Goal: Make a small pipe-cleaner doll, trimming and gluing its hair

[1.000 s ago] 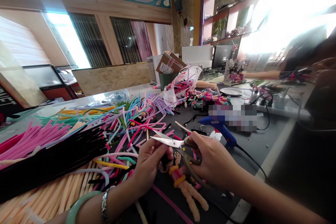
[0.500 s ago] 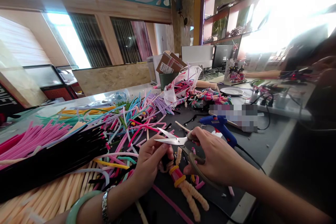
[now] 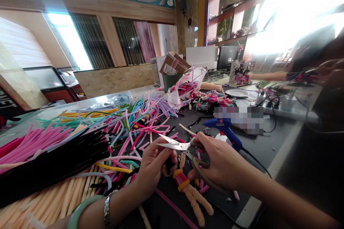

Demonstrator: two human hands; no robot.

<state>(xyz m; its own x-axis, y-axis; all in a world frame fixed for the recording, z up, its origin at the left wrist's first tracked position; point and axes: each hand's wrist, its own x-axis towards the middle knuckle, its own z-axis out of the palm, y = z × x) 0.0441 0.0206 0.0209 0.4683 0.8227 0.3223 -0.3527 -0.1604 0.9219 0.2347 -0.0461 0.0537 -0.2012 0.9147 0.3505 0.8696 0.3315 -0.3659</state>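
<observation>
My right hand [image 3: 219, 161] grips a pair of scissors [image 3: 176, 145] by the handles, with its blades pointing left and slightly parted. The blades lie above the fingertips of my left hand [image 3: 152, 164], which is closed on the head end of a pipe-cleaner doll [image 3: 181, 179]. Beige fuzzy limbs and a pink and yellow-orange middle make up the doll, and its legs stretch toward the lower right. A dark piece shows by the left fingers; most of the doll's head is hidden behind them.
Behind my right hand lies a blue glue gun [image 3: 224, 127] with its cord trailing right. Bundles of black [image 3: 67, 161], pink [image 3: 45, 139] and beige pipe cleaners [image 3: 59, 198] fill the left. Loose coloured pieces and a plastic bag [image 3: 174, 96] lie farther back. Another person's hand [image 3: 331, 69] is at far right.
The scissors have shifted slightly left and down over my left fingers, and the gap between the blades looks a little narrower. My left hand and the doll stay nearly in place.
</observation>
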